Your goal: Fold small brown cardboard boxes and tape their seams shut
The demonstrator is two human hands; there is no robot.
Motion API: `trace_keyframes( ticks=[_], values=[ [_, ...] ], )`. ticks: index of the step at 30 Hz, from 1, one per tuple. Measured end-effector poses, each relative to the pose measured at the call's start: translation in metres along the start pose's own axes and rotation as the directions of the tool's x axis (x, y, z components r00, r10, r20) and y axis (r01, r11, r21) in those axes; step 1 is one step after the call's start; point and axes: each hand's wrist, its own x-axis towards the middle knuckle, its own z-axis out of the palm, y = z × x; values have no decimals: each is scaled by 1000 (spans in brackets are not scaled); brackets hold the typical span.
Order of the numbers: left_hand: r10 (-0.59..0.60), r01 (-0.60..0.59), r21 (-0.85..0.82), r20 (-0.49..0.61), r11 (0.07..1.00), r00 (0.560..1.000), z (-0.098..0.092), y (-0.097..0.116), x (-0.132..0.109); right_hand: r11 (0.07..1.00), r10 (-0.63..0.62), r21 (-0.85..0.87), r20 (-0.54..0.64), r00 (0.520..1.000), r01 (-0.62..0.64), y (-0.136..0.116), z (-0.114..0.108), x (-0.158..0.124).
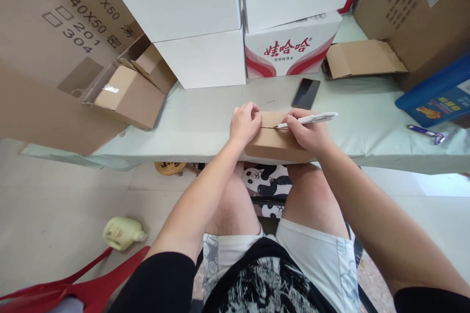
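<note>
A small brown cardboard box [279, 145] lies at the table's front edge, right before my lap, with a seam running across its top. My left hand [245, 123] rests at the box's left end, its fingers curled and pressed against the top by the seam. In my right hand [307, 132] is a slim white pen-like tool [318, 118], gripped between thumb and fingers. Its pointed tip is at the seam; whether it is a pen or a cutter I cannot tell. Just behind the box lies a dark phone [306, 93].
White cartons [201, 61] and a red-and-white carton [290, 49] stand at the back. Open brown boxes [132, 90] are at left. On the right are a cardboard flap [363, 58], a blue package [436, 93] and a purple-handled peeler-like tool [426, 132]. A yellowish jug [123, 233] lies on the floor.
</note>
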Motion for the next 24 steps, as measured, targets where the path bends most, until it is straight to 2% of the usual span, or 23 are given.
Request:
trace_keyframes(
  ticks=[24],
  values=[
    [-7,7,-20,-5,1000,1000,1,-2,-1,999,-34,-18,12,999,34,1,0,-1]
  ],
)
